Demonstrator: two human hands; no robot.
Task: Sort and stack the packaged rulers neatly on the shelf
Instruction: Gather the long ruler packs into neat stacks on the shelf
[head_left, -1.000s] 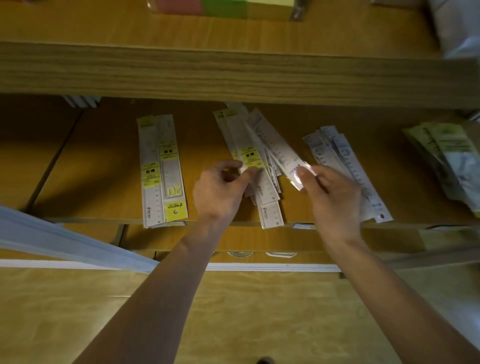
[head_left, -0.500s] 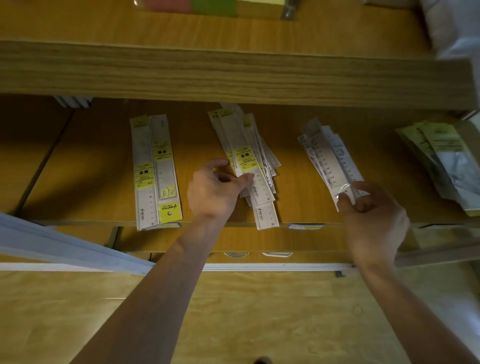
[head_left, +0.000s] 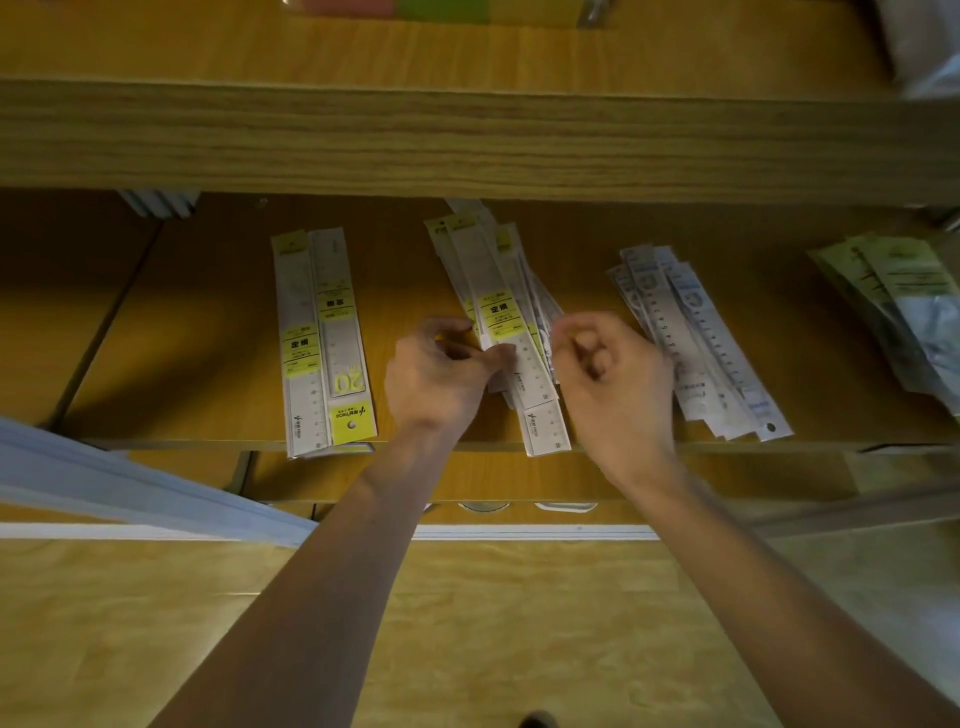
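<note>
You're at a stationery shop's wooden shelf (head_left: 208, 364) — packaged rulers (head_left: 322, 338) in piles, more wrapped goods (head_left: 904, 312) far right.

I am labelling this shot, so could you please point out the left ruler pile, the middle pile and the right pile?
Left ruler pile (head_left: 322, 343): head view, yellow label.
Middle pile (head_left: 501, 312): head view, yellow label of top ruler.
Right pile (head_left: 722, 343): head view, printed scale.

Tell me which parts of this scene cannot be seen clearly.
- Middle pile, head view: the left hand and right hand cover its near part; how many rulers it holds is unclear.
- Label print on the left pile: too small to read.
- Packets at right: cut by the edge.
- Right fingers: whether they pinch anything is unclear.
</note>
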